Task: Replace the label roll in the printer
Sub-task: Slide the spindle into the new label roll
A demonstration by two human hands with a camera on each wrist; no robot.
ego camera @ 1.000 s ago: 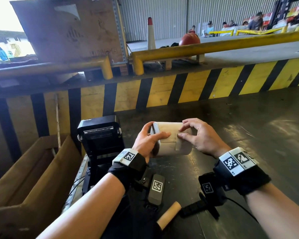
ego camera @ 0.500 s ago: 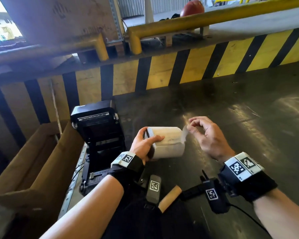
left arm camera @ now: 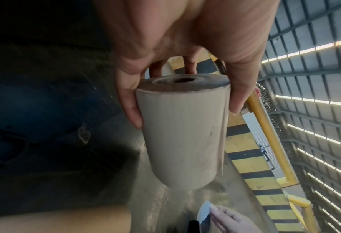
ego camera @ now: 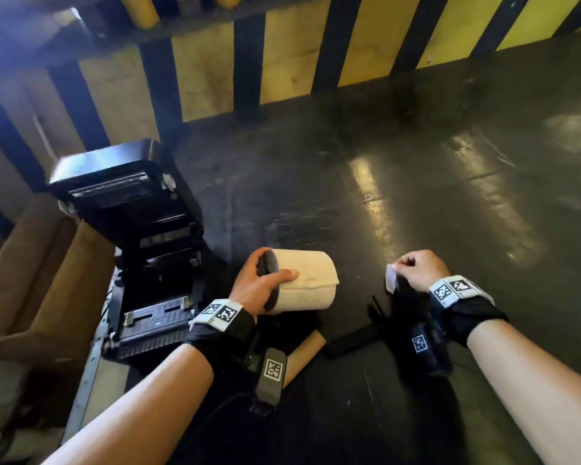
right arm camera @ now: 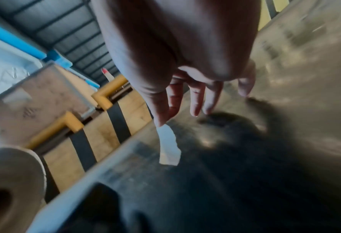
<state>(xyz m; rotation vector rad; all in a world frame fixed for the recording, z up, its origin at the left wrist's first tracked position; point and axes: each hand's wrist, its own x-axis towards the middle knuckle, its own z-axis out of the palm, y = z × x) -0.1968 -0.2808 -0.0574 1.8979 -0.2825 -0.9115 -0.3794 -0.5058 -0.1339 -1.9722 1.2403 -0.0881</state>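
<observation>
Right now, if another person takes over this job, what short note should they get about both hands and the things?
Left hand: grips the new label roll by its end, held above the floor.
Right hand: pinches a small torn white strip, apart from the roll.
Printer: on the left, lid open, bay looks empty.
Old bare core: lies on the floor near the left wrist.
Done: old roll out, strip off.
Left: drop the strip, seat the roll, feed it, close the lid.

you've a beige label roll, a white paper scrap, a black printer and a yellow-and-black striped barrier.
</observation>
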